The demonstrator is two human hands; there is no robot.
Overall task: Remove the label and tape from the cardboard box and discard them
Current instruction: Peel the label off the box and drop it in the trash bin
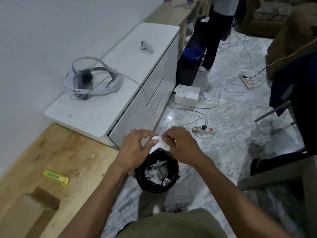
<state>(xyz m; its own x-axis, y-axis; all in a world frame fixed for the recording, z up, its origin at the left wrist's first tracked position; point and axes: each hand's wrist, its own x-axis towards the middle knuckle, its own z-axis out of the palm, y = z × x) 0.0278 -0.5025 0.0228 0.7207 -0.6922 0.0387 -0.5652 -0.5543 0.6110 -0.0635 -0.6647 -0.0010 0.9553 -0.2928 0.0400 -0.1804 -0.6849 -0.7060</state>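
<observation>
Discard step: left hand (137, 145) and right hand (181, 145) both pinch the peeled label (158, 143) over the bin (157, 172); next, let go so it drops in.

The person wears an olive-green shirt (173, 225), probably with short sleeves, as both forearms are bare. The left hand (135, 148) and right hand (184, 146) have no gloves or rings.

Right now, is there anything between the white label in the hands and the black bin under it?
Nothing visible. Both hands, left and right, hold the label over the open bin. Only air lies between them, and the bin holds paper scraps below its rim.
</observation>
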